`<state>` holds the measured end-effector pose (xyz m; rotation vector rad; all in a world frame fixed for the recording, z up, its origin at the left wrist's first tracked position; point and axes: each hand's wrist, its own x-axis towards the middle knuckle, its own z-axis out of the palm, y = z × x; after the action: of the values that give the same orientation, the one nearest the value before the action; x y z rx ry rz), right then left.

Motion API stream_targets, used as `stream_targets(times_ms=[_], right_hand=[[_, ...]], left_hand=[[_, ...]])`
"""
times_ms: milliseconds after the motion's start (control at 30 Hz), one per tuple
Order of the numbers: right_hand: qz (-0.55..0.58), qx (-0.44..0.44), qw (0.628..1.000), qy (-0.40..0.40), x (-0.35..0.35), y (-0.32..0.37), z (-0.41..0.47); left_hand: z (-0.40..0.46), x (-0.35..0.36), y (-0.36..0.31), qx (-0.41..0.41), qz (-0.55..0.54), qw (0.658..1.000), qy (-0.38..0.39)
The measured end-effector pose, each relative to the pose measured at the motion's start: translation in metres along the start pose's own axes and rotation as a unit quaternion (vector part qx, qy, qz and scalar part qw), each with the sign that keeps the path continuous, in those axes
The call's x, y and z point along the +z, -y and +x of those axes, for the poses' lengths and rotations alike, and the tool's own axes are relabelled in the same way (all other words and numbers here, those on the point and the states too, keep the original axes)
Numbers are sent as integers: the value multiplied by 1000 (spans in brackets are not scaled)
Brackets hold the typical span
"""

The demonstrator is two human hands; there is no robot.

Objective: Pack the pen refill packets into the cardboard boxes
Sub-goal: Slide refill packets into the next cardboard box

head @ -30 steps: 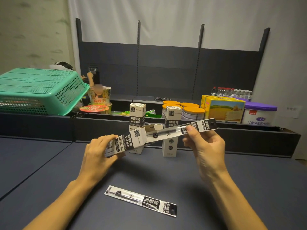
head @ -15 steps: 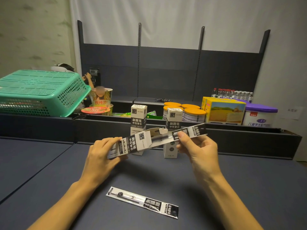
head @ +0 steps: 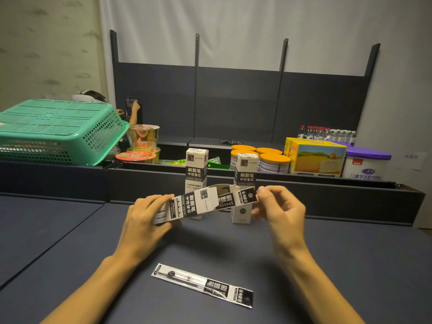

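My left hand [head: 142, 218] grips a black-and-white cardboard refill box [head: 187, 205], held sideways above the table with its open end to the right. A pen refill packet [head: 236, 198] sticks partly out of that opening. My right hand [head: 279, 210] is at the packet's outer end, fingertips curled at its tip. A second refill packet [head: 202, 284] lies flat on the dark table [head: 70, 253] in front of me. Two more refill boxes stand upright behind my hands, one on the left [head: 196, 170] and one on the right [head: 246, 174].
A green plastic basket [head: 58, 132] lies upside down on the ledge at the left. Noodle cups [head: 143, 137], orange-lidded tins [head: 273, 162], a yellow carton [head: 316, 157], a purple-lidded tub [head: 367, 164] and water bottles [head: 327, 133] line the back shelf. Another person's hand [head: 134, 108] shows behind the basket.
The right hand has pushed the packet leftward, deeper into the box held by the left hand. Far less of the packet sticks out now.
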<state>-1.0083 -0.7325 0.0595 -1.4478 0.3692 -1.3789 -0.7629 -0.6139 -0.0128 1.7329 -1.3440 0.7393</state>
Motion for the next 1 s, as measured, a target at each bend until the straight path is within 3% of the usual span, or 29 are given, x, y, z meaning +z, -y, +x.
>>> stream_targets(times_ms=[100,500,733,1000], right_hand=[[2,3,1000,1,-5,1,2],[-88,-17,988,127,14,-23,-12],[-50,-15,993,101,10,-19,-8],[-116,21,983,141,14,-28,-14]], left_hand=[[0,1,1,-1,3,1000,-1],[-1,3,1,21,15,1000,12],[-1,4,2,17,11,1000,7],[-2,4,1,41,11,999,15]])
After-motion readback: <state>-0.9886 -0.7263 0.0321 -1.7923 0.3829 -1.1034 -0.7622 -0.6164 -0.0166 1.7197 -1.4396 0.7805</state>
